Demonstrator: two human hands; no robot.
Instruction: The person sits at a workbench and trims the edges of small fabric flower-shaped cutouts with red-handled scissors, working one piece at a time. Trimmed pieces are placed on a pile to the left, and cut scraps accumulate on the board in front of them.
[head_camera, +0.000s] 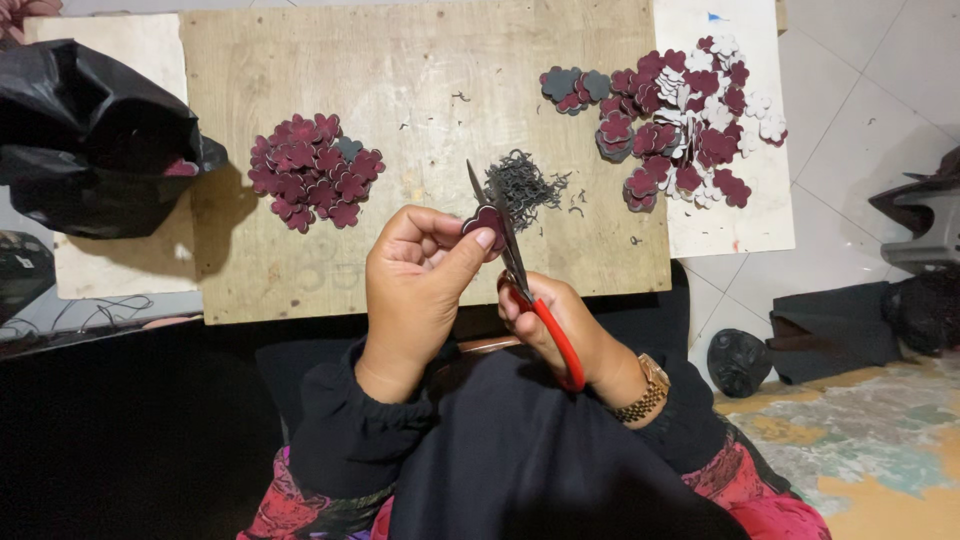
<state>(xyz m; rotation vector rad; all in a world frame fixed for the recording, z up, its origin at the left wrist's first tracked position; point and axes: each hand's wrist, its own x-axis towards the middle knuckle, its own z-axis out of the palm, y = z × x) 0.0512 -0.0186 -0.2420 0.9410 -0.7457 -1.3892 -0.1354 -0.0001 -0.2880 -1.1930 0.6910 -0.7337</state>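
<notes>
A wooden board (420, 120) lies on the floor, with a black plastic bag (90, 130) at its left edge. A loose pile of maroon flower cutouts (315, 170) sits on the board, a larger one (680, 125) to the right. The left hand (420, 285) pinches one maroon cutout (487, 222) between thumb and fingers; the right hand (560, 325) closes its grip around red-handled scissors (520, 275), blades parted at the cutout. Dark trimmings (525, 185) lie just beyond.

Bare board (420, 70) between flower piles (312, 170)
</notes>
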